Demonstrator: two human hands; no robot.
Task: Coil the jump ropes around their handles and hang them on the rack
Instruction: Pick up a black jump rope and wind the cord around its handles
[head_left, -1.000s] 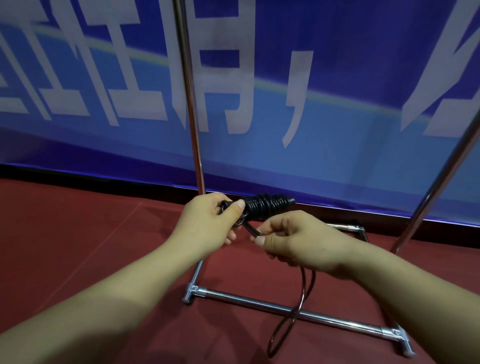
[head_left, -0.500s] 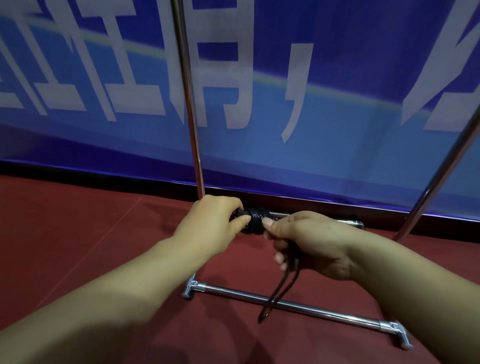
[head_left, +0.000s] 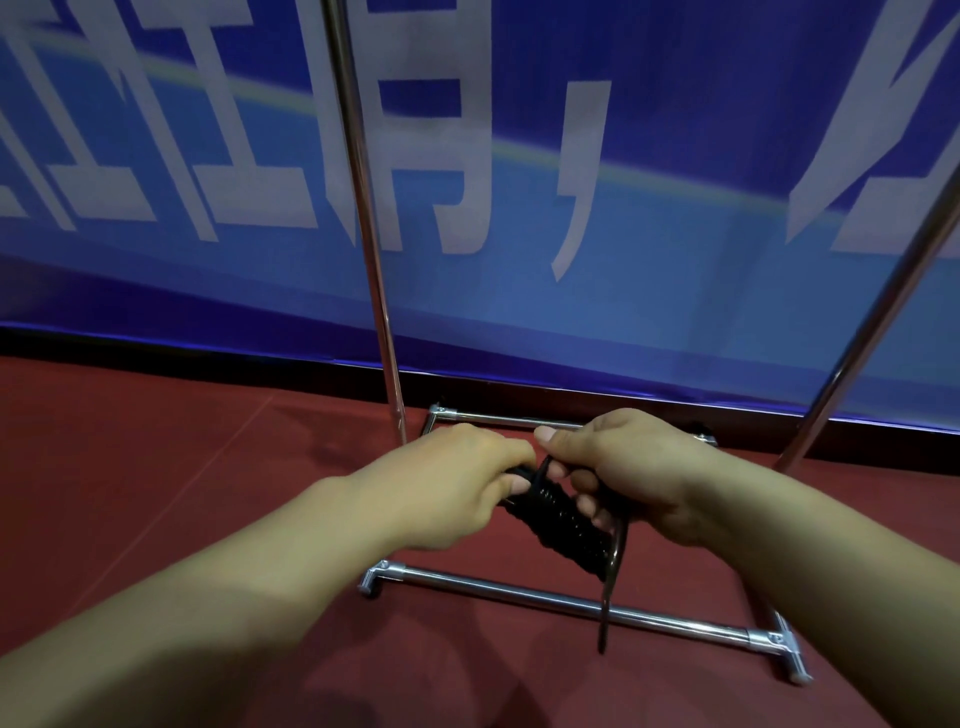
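Red floor (head_left: 156, 493) before blue banner (head_left: 675, 156), left hand (head_left: 457, 483) clenched round black coiled jump rope bundle (head_left: 563, 512), right hand (head_left: 639, 467) pinching its loose end beside left, chrome tubular rack (head_left: 519, 597) beneath both hands

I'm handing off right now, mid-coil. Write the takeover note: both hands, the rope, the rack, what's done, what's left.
Left hand: grips the upper end of the black jump rope bundle.
Right hand: pinches the rope at the bundle.
Done: most of the rope is wound round the handles.
Left: a short loose tail hangs down; wind it, secure it, then hang the bundle on the chrome tube rack, whose top bar is out of view.
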